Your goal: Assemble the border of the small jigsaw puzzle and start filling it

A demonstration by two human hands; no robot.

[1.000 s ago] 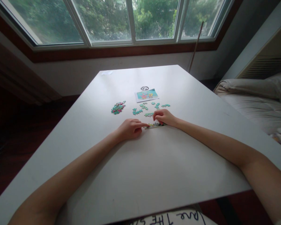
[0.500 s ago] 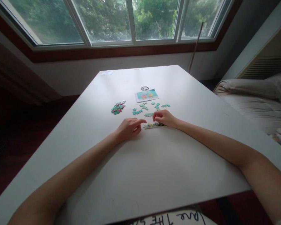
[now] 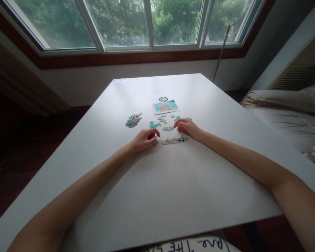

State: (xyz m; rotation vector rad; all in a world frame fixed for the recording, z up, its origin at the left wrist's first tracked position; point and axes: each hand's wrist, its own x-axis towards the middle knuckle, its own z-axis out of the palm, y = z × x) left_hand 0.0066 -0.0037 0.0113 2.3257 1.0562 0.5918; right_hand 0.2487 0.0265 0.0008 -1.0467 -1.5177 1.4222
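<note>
My left hand (image 3: 145,138) rests low over the white table, its index finger bent and apart from the thumb. A loose puzzle piece (image 3: 156,141) lies beside its fingertips. Right of that is a long joined strip of puzzle pieces (image 3: 174,140) with coloured figures. My right hand (image 3: 188,128) is beyond the strip's right end, fingers curled together; anything between them is hidden. Its fingertips are close to a short joined green strip (image 3: 168,128). Loose green pieces (image 3: 154,124) lie to the left, others (image 3: 162,119) farther back, some partly behind my right hand.
A picture sheet (image 3: 165,107) lies behind the pieces, with a round black-and-white item (image 3: 163,99) beyond it. To the left is a heap of mixed pieces (image 3: 133,120). The white table (image 3: 157,196) reaches towards the window; a padded seat (image 3: 278,112) stands at right.
My right hand has moved off the long strip, slightly right and away, uncovering its right end. My left hand has drawn back a little, its index finger now bent, and a loose piece shows beside it.
</note>
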